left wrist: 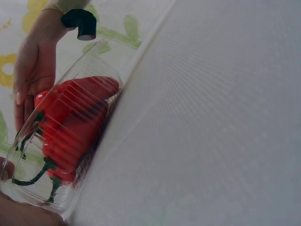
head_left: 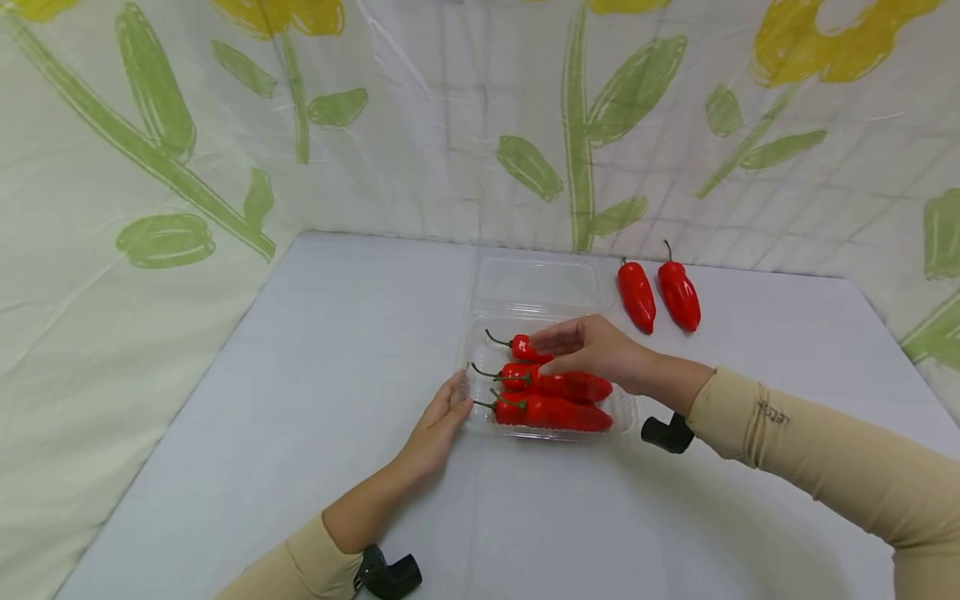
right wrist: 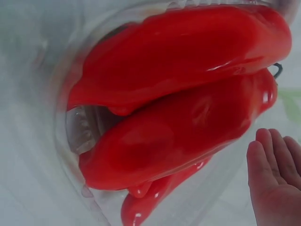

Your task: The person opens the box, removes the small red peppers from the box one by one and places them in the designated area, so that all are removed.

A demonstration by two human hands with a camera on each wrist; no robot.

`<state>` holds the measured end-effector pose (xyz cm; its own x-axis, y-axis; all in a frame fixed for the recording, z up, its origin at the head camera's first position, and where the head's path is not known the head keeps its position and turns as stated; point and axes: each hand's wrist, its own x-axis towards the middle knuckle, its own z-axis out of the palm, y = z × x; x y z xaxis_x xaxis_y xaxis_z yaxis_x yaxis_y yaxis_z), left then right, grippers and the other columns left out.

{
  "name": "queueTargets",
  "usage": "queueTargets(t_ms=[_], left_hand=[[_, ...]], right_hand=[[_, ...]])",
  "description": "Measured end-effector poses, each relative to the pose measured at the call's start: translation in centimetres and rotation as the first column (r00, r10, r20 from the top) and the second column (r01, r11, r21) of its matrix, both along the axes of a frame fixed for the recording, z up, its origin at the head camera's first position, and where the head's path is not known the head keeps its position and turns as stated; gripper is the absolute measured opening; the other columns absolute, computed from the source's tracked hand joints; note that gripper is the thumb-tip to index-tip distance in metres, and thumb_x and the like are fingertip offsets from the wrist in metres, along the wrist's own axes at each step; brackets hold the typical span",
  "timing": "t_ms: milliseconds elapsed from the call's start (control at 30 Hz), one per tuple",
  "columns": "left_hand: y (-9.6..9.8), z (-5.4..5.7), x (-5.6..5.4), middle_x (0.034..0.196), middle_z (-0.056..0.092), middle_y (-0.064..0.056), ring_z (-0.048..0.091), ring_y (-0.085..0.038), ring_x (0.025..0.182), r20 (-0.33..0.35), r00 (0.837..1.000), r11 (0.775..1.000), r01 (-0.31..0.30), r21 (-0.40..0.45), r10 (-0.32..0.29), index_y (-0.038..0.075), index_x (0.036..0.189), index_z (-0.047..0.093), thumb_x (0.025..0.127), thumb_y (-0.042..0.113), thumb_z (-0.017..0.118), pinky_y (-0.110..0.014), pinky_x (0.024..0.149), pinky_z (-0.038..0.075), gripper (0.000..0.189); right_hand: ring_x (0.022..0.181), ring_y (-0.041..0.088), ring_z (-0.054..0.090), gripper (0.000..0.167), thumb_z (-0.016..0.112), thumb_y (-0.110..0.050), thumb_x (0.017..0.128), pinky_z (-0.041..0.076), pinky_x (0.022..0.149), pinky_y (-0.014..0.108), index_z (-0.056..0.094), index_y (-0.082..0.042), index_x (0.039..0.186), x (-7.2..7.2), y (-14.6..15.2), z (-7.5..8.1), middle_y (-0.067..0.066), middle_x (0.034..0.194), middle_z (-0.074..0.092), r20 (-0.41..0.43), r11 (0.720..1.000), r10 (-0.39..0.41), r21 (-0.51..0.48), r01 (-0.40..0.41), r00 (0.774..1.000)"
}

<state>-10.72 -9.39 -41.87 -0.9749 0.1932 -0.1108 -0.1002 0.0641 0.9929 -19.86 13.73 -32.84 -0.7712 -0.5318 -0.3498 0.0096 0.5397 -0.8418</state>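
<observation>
A clear plastic clamshell container (head_left: 551, 434) lies opened on the table, its lid (head_left: 538, 283) folded back behind the base. Several glossy red peppers (head_left: 566, 412) with green stems lie stacked inside, stems toward the left. My left hand (head_left: 435, 425) holds the container's left end, thumb near the front corner; in the left wrist view only part of its fingers shows at the lower left. Over the rear pepper (head_left: 522, 347) hovers my right hand (head_left: 600, 350). Its fingers extend straight together in the right wrist view, beside the peppers (right wrist: 164, 136), and nothing is in its grasp.
Two more red peppers, one (head_left: 637, 297) beside the lid and another (head_left: 679, 295) farther right, rest near the table's back edge. White table (head_left: 337, 350) surrounds the container. Behind it hangs a curtain (head_left: 420, 167) printed with yellow flowers and green leaves.
</observation>
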Motion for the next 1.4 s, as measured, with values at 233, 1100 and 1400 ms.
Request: queueTargets(t_ms=[233,1100,1400], left_hand=[[0.01,0.12,-0.01,0.155,0.014,-0.02,0.01,-0.033,0.144,0.002,1.0,1.0,0.002,-0.014,-0.001,-0.004,0.146,0.015,0.099,0.01,0.037,-0.049,0.117,0.011,0.054],[-0.16,0.19,0.04,0.155,0.013,-0.018,0.009,-0.032,0.144,0.018,1.0,1.0,0.004,-0.013,-0.004,-0.003,0.147,0.015,0.099,0.013,0.038,-0.048,0.117,0.011,0.056],[-0.14,0.23,0.05,0.155,0.015,-0.018,0.011,-0.032,0.144,0.021,1.0,1.0,-0.002,-0.031,0.003,-0.002,0.147,0.016,0.099,0.014,0.038,-0.049,0.117,0.012,0.055]], right_hand=[[0.12,0.029,0.054,0.05,0.069,-0.015,0.083,0.054,0.089,0.035,0.055,-0.008,0.13,-0.08,-0.09,-0.1,0.012,0.129,0.058,0.009,0.995,0.022,0.1,-0.023,1.0],[0.112,0.027,0.054,0.05,0.07,-0.01,0.081,0.057,0.08,0.033,0.055,-0.005,0.129,-0.62,-0.22,-0.64,0.014,0.124,0.061,-0.003,0.953,0.103,0.287,-0.098,0.995],[0.109,0.026,0.054,0.053,0.071,-0.011,0.08,0.057,0.079,0.033,0.055,-0.004,0.129,-0.91,-0.51,-0.42,0.014,0.121,0.062,0.003,0.926,0.151,0.35,-0.142,0.989]])
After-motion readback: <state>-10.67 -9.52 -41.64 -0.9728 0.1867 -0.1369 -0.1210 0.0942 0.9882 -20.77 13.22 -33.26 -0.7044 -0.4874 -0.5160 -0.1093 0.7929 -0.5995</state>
